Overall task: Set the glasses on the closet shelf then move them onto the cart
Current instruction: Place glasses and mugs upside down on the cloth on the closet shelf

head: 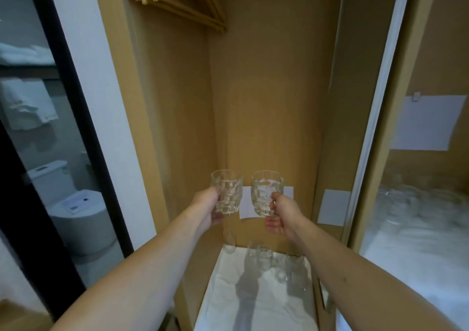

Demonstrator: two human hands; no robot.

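Clear dimpled glass: two handled mugs held up side by side inside the open wooden closet point(266, 102), both upright, mouths up, long axes vertical. Left hand point(206, 210) has its fingers curled round the handle side of the left mug point(226, 195); the handle itself is hidden behind the hand. Right hand point(281, 215) grips the right mug point(265, 193) by its handle, thumb on top, handle pointing right toward the palm. Both forearms reach forward and up from the bottom corners of the view, converging, wrists roughly level; the mugs are just beside each other, not touching. They hang in the air in front of the closet's back wall, above the shelf point(256, 302), which is covered in white cloth. Further glasses point(264, 253) stand at the back of that shelf; blurred and transparent, their count and handle directions cannot be made out. A white paper point(245, 205) on the back wall is partly covered by the mugs. Wooden hangers point(175, 0) are cut off at the top edge. The mirrored door at right shows a blurred reflection of glassware
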